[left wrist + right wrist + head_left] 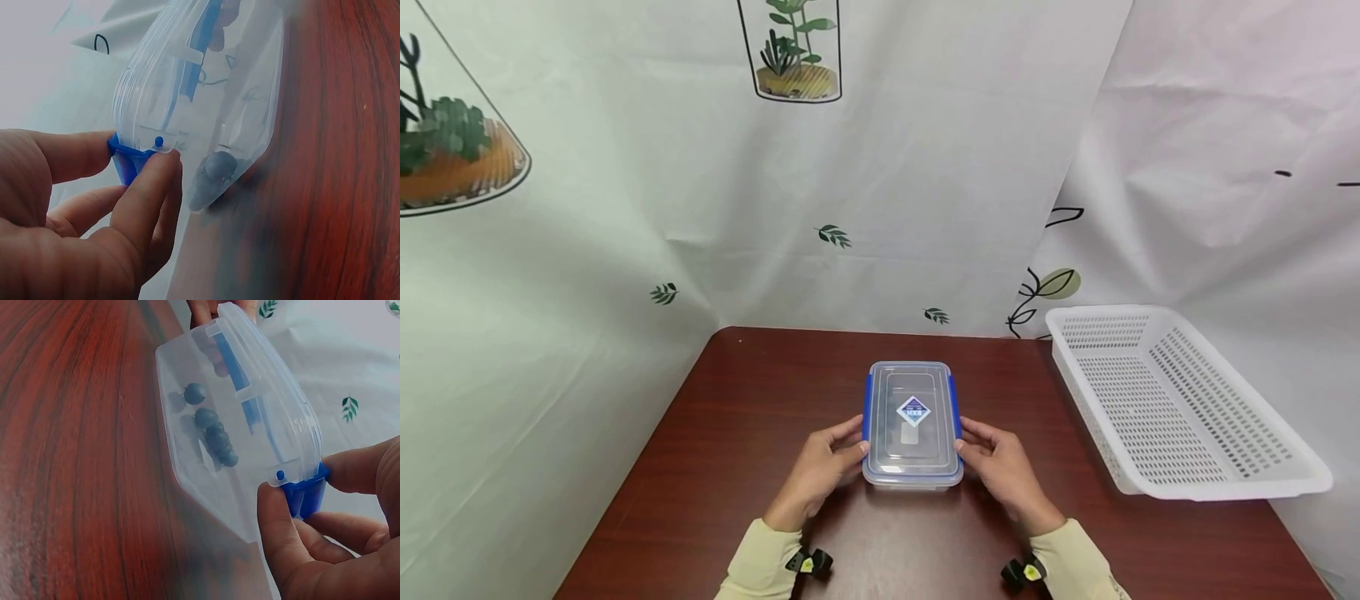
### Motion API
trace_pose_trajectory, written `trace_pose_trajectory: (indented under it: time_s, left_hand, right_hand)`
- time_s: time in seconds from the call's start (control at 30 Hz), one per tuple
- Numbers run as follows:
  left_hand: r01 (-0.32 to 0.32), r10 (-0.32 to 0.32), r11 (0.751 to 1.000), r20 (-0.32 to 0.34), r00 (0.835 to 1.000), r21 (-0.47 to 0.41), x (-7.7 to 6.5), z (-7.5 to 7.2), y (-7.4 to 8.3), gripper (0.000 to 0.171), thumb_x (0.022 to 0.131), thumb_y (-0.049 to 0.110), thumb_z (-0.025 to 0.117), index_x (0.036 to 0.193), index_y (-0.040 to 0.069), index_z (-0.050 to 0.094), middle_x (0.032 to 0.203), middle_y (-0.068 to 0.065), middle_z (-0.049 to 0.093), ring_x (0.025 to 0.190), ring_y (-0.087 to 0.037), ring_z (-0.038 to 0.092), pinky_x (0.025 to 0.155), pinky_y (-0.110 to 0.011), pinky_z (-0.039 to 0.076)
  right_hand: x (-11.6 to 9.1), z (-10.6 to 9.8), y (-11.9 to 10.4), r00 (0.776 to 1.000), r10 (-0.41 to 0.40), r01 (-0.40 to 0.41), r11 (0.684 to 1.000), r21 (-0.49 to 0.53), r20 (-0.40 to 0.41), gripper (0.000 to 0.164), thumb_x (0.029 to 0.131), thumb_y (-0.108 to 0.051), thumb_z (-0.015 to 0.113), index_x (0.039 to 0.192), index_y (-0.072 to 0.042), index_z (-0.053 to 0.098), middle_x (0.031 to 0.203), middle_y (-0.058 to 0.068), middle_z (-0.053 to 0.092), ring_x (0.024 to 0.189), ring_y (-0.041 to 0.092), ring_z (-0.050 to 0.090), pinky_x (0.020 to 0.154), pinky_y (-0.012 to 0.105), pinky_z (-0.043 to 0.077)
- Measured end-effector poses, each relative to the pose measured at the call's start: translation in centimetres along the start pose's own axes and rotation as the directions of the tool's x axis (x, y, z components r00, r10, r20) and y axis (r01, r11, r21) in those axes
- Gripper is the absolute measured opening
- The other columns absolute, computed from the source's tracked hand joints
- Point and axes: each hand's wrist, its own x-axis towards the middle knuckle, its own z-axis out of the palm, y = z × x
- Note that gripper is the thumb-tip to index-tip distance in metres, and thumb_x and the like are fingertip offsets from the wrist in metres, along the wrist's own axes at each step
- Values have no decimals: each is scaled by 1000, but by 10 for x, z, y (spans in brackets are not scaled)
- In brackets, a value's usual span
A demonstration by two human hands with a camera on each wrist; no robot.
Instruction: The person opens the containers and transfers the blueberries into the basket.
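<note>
A clear plastic food container with a lid and blue side clips is at the middle of the table, its lid bearing a blue and white diamond label. My left hand pinches the left blue clip between thumb and fingers. On the opposite side, my right hand pinches the other blue clip the same way. Through the cloudy wall, several small dark round things show inside; their kind is blurred. The lid sits on the container.
A white perforated plastic basket stands at the right side of the reddish-brown wooden table. Behind and beside the table hangs a pale cloth printed with plants and leaves.
</note>
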Motion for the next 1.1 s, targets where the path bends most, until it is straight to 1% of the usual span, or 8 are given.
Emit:
trace_pose_trajectory:
  time_s: [0.13,0.3,0.43,0.67,0.77,0.9,1.0,1.1]
  left_hand:
    - [-12,12,1000,-6,1000,8,0,2,-1,55,101,2,67,153,-5,51,135,-31,65,111,-21,71,90,-35,62]
    - [-20,20,1000,-14,1000,23,1,3,0,53,101,1,66,152,-4,52,130,-28,68,110,-20,69,90,-33,62]
    - [-8,8,1000,-23,1000,17,0,4,1,52,100,-1,66,150,-3,54,129,-27,69,108,-18,69,89,-33,62]
    - [23,-24,1000,-41,999,-7,-1,5,3,52,100,-1,66,150,-3,54,118,-19,73,98,-14,69,83,-28,61]
    - [30,-30,1000,-47,998,-10,-1,4,3,52,100,-1,66,150,-3,55,115,-17,73,97,-13,69,82,-27,61]
    - [27,-28,999,-38,999,-21,-1,5,4,51,100,-2,65,150,-4,54,116,-18,74,99,-14,70,85,-31,62]
    - [24,-24,999,-31,999,-27,0,5,4,52,100,-2,64,151,-4,53,120,-20,74,100,-14,71,85,-30,62]
    - [22,-23,999,-27,999,-35,2,5,2,52,100,-3,64,151,-5,53,123,-23,73,99,-12,71,82,-26,62]
  right_hand:
    - [-1,0,-1,1000,6,-6,1000,-5,17,62,95,-10,78,151,2,55,138,27,67,110,27,75,85,37,64]
    - [-2,-1,-2,1000,17,-16,1000,-20,13,66,93,-10,81,152,0,55,136,25,69,108,27,76,85,38,65]
    - [-1,-1,-2,1000,17,-16,1000,-26,16,65,92,-8,81,151,2,55,136,26,69,109,28,76,85,39,64]
    - [-3,-2,-3,999,10,-9,1000,-19,43,64,94,-7,79,152,3,53,140,29,65,116,31,74,88,40,63]
    - [-3,-2,-3,998,12,-11,1000,-6,55,64,95,-6,78,152,3,52,143,30,63,120,32,72,89,40,63]
    - [-2,-3,-2,998,22,-22,1000,3,57,62,96,-7,77,152,1,53,144,29,63,121,31,71,90,39,63]
    - [-2,-4,-1,998,32,-32,999,10,53,62,96,-7,78,152,0,53,142,28,64,118,29,72,90,38,63]
    - [-1,-4,0,998,32,-33,999,13,58,63,96,-8,77,153,0,53,141,28,65,115,28,73,89,38,63]
